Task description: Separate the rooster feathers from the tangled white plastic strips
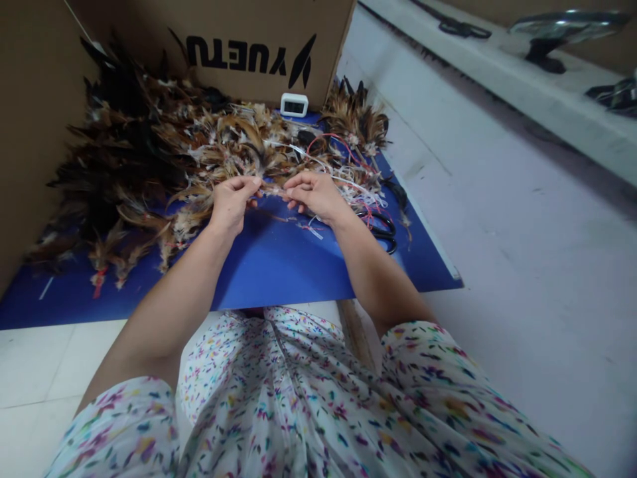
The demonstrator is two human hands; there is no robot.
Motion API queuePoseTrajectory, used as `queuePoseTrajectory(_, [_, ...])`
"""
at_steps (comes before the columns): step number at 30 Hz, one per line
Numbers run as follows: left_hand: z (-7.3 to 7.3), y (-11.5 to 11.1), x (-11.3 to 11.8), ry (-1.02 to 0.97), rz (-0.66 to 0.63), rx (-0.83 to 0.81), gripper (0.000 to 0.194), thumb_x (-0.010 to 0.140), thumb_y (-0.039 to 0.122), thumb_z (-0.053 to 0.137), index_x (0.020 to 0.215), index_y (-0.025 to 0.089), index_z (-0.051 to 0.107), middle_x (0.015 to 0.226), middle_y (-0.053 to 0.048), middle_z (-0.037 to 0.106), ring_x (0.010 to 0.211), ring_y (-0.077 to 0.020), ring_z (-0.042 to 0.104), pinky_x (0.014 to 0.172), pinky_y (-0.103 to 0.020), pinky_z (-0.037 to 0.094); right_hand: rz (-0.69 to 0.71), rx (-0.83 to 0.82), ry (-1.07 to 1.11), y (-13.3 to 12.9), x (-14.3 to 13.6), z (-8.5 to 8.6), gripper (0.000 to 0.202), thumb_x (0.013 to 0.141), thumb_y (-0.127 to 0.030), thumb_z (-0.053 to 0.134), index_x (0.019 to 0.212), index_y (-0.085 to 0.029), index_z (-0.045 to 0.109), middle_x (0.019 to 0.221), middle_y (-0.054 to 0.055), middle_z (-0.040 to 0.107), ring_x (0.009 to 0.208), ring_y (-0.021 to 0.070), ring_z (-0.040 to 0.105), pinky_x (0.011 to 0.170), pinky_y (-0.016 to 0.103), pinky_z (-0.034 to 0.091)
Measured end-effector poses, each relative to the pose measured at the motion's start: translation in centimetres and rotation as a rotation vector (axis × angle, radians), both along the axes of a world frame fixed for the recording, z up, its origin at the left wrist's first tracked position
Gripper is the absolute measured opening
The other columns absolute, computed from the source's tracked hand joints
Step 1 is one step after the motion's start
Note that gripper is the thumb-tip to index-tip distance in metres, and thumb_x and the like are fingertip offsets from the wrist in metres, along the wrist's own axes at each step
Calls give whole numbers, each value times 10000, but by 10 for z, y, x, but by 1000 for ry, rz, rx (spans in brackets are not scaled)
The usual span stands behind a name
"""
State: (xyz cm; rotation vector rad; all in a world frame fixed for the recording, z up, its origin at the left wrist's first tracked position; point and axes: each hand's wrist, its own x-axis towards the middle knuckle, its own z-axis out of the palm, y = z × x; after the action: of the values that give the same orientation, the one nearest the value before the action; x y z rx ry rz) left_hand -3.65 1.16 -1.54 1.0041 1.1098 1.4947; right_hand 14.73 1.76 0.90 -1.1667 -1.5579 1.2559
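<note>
Over the blue board (279,265) my two hands come close together. My left hand (235,202) is closed, thumb and forefinger pinching one end of a small brown feather (272,190). At its other, pale end, the bent fingertips of my right hand (314,194) pinch it too. Behind both hands spreads a large pile of brown and black feathers (199,146). White and pink strings (355,182) lie tangled beyond my right wrist. Black-handled scissors (383,229) rest beside my right forearm, their blades hidden.
A cardboard box (263,33) with upside-down lettering stands at the back, and another brown cardboard wall (30,133) rises at the left. A small white digital clock (294,105) sits before the box. At right is a pale wall (497,199) with a ledge (497,66).
</note>
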Motion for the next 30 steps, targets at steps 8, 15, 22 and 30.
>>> queuePoseTrajectory(8, [-3, 4, -4, 10, 25, 21, 181, 718, 276, 825, 654, 180, 686, 614, -3, 645, 536, -75, 553, 464, -159, 416, -67, -5, 20, 5, 1, 1, 165, 853, -10, 615, 822, -170, 588, 639, -30, 671, 512, 57, 613, 438, 148, 433])
queuePoseTrajectory(15, [-4, 5, -5, 39, 24, 43, 190, 715, 300, 825, 668, 180, 685, 647, -9, 662, 569, -85, 577, 475, -166, 419, -87, 64, -5, 12, 5, -6, 101, 856, -110, 670, 854, -176, 593, 683, -25, 642, 562, 77, 603, 469, 179, 428])
queuePoseTrajectory(22, [1, -2, -2, 79, -18, 70, 201, 673, 324, 851, 656, 175, 717, 605, -8, 658, 538, -84, 563, 471, -172, 421, 39, 132, -81, 8, 1, -7, 382, 892, -546, 666, 766, -186, 652, 692, -1, 613, 622, 96, 566, 483, 202, 387])
queuePoseTrajectory(30, [1, -6, 3, 162, -75, 121, 205, 659, 310, 864, 653, 169, 717, 574, -5, 645, 525, -89, 557, 468, -178, 422, 90, 232, -93, 2, -2, -9, 350, 818, -469, 761, 686, -174, 627, 581, -42, 549, 566, 77, 453, 558, 224, 374])
